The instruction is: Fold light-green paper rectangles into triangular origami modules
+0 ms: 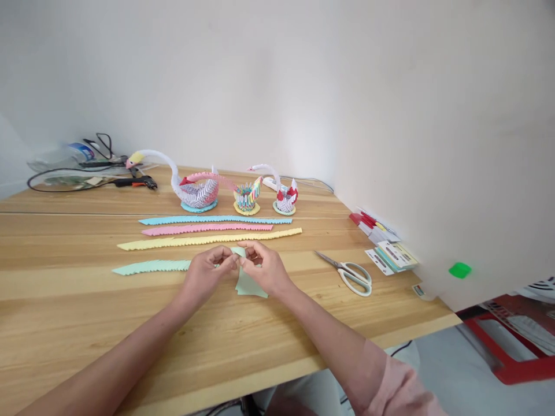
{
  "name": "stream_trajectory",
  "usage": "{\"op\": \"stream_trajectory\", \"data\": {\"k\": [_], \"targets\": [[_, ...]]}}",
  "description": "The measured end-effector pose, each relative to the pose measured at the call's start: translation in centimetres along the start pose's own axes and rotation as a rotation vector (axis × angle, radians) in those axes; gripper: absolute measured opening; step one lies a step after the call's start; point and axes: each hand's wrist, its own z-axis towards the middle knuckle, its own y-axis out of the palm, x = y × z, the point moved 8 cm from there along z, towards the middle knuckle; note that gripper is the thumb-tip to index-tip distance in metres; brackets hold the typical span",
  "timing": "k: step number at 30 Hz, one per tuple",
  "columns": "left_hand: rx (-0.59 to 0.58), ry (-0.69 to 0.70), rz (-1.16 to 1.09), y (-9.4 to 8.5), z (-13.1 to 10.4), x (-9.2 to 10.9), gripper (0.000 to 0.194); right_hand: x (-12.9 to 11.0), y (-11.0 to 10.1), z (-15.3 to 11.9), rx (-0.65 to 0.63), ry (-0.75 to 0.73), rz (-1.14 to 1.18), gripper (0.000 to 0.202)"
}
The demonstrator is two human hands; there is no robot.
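Between the fingertips of my left hand and my right hand is a small pale green paper piece, pinched by both. Below my right hand lie pale green paper sheets on the table. A row of folded green paper pieces stretches left from behind my left hand; its right end is hidden. Beyond my hands run a yellow row of folded paper, a pink row and a blue row.
Scissors and packs of coloured paper lie to the right. At the back stand a large paper swan, a multicoloured one and a white-and-red one. A glue gun and cable lie back left.
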Motion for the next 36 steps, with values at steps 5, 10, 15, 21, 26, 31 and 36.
{"op": "stream_trajectory", "data": {"k": [5,10,15,21,26,31,36], "targets": [[-0.003,-0.014,0.016,0.3,-0.3,0.3,0.020,-2.0,-0.2,-0.5,0.034,-0.236,-0.314,0.027],[0.013,0.011,0.050,0.5,-0.4,0.7,0.022,-3.0,0.2,-0.8,0.058,-0.370,-0.554,0.026],[-0.027,0.038,0.037,0.7,-0.2,0.4,0.024,-3.4,0.2,-0.9,0.120,-0.402,-0.721,0.026],[-0.015,0.051,-0.018,-0.1,0.0,0.0,0.022,-3.5,0.0,-1.0,0.156,-0.408,-0.769,0.025],[-0.006,0.034,-0.043,0.1,0.0,0.0,0.021,-3.6,0.1,-1.2,0.155,-0.427,-0.783,0.026],[0.013,-0.015,-0.011,0.2,-0.2,0.1,0.024,-3.8,0.4,-1.4,0.149,-0.425,-0.800,0.026],[0.045,0.089,0.100,-0.1,-0.5,1.4,0.026,-3.9,0.4,-1.5,0.172,-0.428,-0.784,0.027]]}}
